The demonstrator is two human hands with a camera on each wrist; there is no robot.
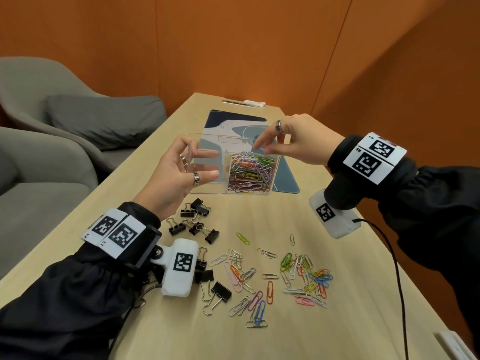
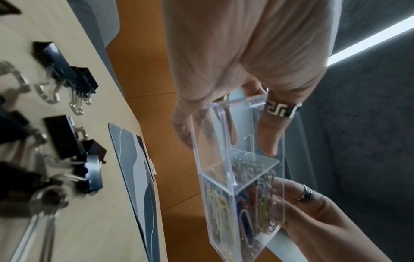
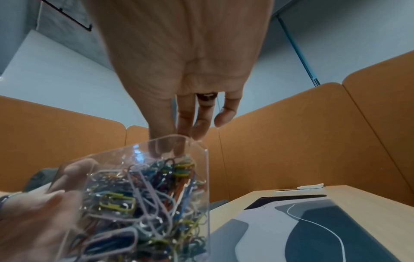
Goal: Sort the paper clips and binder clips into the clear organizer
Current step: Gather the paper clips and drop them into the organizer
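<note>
The clear organizer (image 1: 205,189) is held a little above the table by both hands. My left hand (image 1: 209,164) grips its empty left end, thumb in front and fingers behind the wall. My right hand (image 1: 262,148) pinches the far rim of the right compartment, which is packed with coloured paper clips (image 1: 250,172). The wrist views show the same two grips: left hand (image 2: 226,141) on the organizer (image 2: 237,159), right hand (image 3: 177,143) at the rim above the paper clips (image 3: 139,203). Loose paper clips (image 1: 304,276) and black binder clips (image 1: 197,219) lie on the table nearer me.
A blue patterned mat (image 1: 288,178) lies under and beyond the organizer. More binder clips (image 1: 215,289) sit beside my left wrist camera. Grey sofas (image 1: 52,152) stand left of the table, and orange walls close in behind and to the right. A black cable (image 1: 397,268) hangs from my right wrist.
</note>
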